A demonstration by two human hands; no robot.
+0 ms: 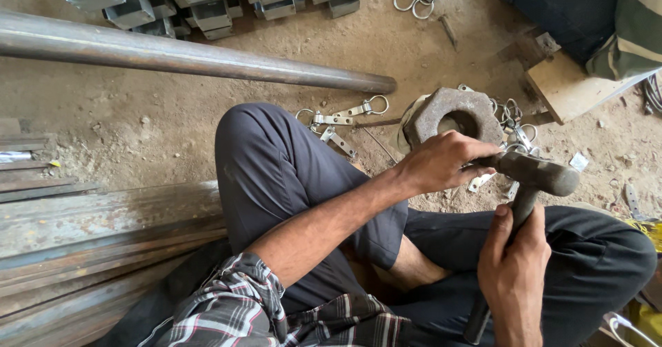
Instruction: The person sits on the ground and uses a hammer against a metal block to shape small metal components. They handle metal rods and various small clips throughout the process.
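At the far left of the dirt floor lies a stack of rusty flat steel bars, and above it a long steel pipe runs across toward the middle. Folded grey metal brackets sit along the top edge of the floor. Small metal clasps with rings lie loose just beyond the person's bent knee.

The left hand reaches forward from a plaid sleeve, arm nearly straight, fingers curled down around a small piece at the near edge of a heavy hexagonal steel block with a round hole in it; the piece itself is mostly hidden under the fingers and the hammer head, so what kind it is cannot be told for sure. The right hand is closed firmly around the handle of a hammer, thumb up along the shaft, wrist cocked, with the head resting just beside the left fingertips.

The main risk, as I judge it, is those fingertips: they sit so close under the hammer head that a slightly off strike could catch them. A glancing blow might also flick the small piece off the block into the loose hardware piled on the right, near the wooden block.
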